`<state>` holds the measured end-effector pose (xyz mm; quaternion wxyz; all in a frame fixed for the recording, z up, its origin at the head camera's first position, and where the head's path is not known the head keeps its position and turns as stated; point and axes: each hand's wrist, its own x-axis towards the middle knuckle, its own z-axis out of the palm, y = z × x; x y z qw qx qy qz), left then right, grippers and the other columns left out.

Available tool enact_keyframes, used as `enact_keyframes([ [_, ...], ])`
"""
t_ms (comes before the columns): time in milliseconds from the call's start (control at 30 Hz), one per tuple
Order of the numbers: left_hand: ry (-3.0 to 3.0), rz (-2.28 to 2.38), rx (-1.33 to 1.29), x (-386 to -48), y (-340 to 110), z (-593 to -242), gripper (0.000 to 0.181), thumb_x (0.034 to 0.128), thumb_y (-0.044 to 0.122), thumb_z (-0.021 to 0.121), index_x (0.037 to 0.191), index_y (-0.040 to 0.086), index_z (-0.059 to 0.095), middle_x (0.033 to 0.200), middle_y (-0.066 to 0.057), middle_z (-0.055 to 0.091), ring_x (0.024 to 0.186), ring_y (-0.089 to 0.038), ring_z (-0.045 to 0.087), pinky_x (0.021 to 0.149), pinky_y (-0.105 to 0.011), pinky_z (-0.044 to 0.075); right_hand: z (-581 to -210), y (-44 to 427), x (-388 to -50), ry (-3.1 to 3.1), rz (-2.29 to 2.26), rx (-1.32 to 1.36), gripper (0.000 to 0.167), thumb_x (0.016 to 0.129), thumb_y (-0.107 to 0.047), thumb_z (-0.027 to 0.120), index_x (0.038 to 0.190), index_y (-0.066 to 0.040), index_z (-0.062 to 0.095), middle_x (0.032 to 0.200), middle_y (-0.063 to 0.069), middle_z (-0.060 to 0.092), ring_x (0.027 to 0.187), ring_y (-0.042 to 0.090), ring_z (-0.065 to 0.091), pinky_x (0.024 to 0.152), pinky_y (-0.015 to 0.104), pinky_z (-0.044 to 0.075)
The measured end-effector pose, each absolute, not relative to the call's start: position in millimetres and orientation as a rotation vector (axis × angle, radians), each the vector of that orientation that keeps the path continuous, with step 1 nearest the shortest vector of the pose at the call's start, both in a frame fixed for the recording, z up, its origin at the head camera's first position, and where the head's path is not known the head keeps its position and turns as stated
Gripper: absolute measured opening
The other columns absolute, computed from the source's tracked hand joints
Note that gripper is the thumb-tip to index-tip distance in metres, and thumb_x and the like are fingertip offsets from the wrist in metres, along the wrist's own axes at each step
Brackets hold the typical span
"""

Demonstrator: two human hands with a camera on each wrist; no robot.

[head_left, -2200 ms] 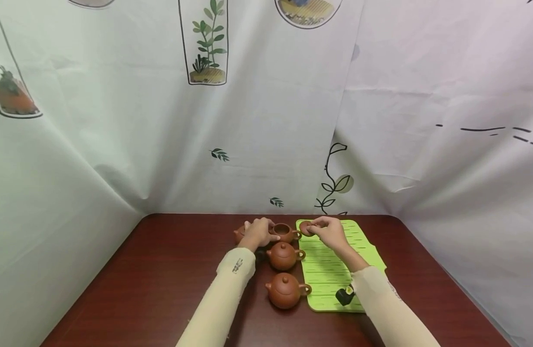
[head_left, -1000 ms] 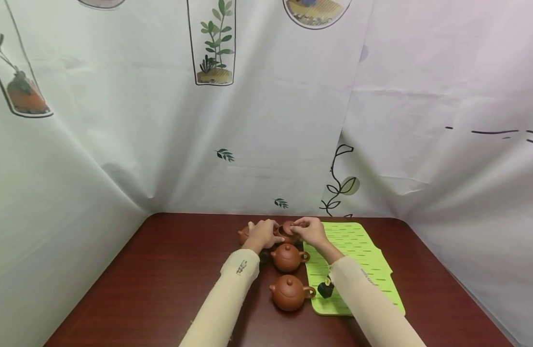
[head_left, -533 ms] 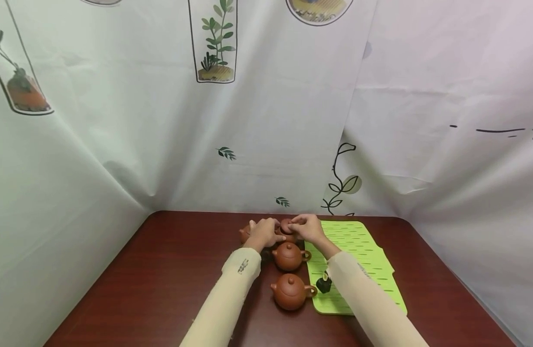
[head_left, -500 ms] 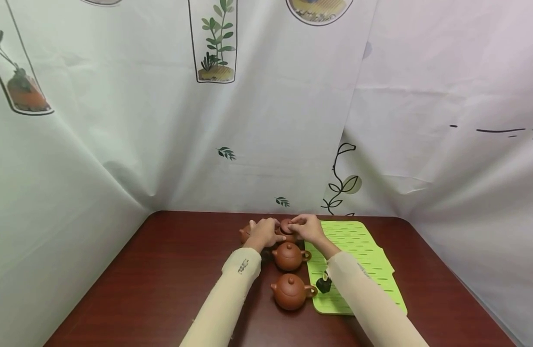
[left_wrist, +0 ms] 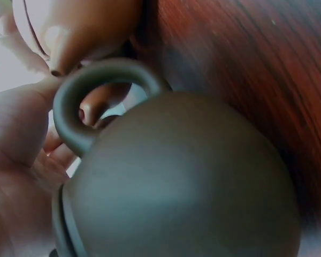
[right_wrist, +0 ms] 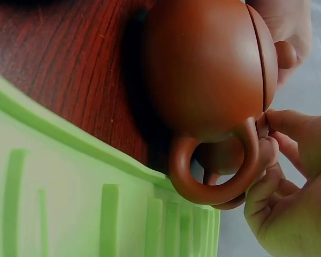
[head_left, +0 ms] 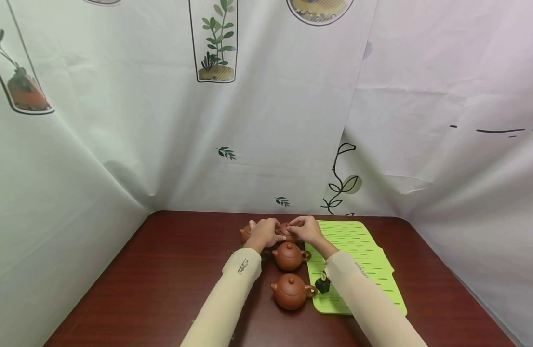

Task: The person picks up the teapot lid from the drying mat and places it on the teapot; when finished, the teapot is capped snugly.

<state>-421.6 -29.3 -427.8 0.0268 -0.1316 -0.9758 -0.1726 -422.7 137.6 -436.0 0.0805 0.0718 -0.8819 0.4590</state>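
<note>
A brown clay teapot (head_left: 288, 238) stands in the back row. My left hand (head_left: 264, 232) holds its left side, thumb in front and fingers behind. On its opening lies a brown teapot lid (head_left: 285, 227), which my right hand (head_left: 307, 229) pinches at the knob; the right wrist view hides most of this grip behind a nearer teapot (right_wrist: 208, 64). Two more brown teapots stand in line in front, the middle one (head_left: 288, 257) and the nearest one (head_left: 291, 292), both lidded. Another brown teapot (head_left: 245, 234) is partly hidden left of my left hand.
A light green ridged mat (head_left: 357, 250) lies right of the teapots, under their handles. A dark teapot (left_wrist: 187, 176) stands beneath my left wrist, mostly hidden in the head view. Black wrist gear (head_left: 322, 284) hangs below my right sleeve. The dark red table (head_left: 162, 279) meets a white patterned curtain.
My right hand has carried the lid left from above the green mat to the back teapot. The lid, tilted over the opening half a second ago, now lies down on it. My left hand stays put.
</note>
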Motion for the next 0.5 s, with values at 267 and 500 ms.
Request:
enact_keyframes([
  [267, -3.034, -0.477, -0.392, -418, -31, -426, 0.053, 0.0885, 0.044, 0.074, 0.133, 0.016, 0.063, 0.131, -0.002, 0.062, 0.125, -0.031, 0.05, 0.103, -0.056, 0.028, -436, 139, -419, -2.665, 1.399, 0.233, 0.014, 0.086, -0.013, 0.078, 0.094, -0.002, 0.075, 0.079, 0.007, 0.069, 0.066, 0.016, 0.062, 0.056, 0.029, 0.051],
  [500, -2.923, -0.657, -0.421, -414, -44, -418, 0.068, 0.0887, 0.044, 0.074, 0.146, 0.019, 0.049, 0.148, -0.002, 0.048, 0.134, -0.032, 0.042, 0.104, -0.06, 0.026, -430, 157, -407, -2.681, 1.333, 0.281, 0.025, 0.086, -0.015, 0.077, 0.104, 0.0, 0.073, 0.087, 0.011, 0.071, 0.073, 0.021, 0.067, 0.061, 0.033, 0.053],
])
